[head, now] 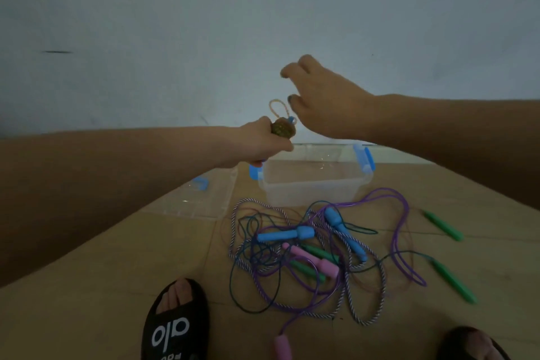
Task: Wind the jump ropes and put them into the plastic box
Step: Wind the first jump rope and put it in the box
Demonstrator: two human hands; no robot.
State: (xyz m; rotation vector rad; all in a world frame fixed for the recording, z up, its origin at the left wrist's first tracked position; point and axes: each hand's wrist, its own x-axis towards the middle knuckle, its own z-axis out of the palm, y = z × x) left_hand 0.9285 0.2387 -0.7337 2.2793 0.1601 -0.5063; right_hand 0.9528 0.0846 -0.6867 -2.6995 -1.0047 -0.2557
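Two hands work above the box (315,184): our left hand (263,143) clenches a wound rope (283,128), our right hand (321,96) released beside it; other ropes (306,248) tangle on the floor.

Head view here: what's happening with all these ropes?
A person is winding a jump rope. The left hand grips a wound bundle with a loop sticking up; the right hand hovers just above it, fingers loosely curled, holding nothing visible. The clear plastic box sits open and empty below. A tangle of ropes with blue, pink and green handles lies unwound on the floor.
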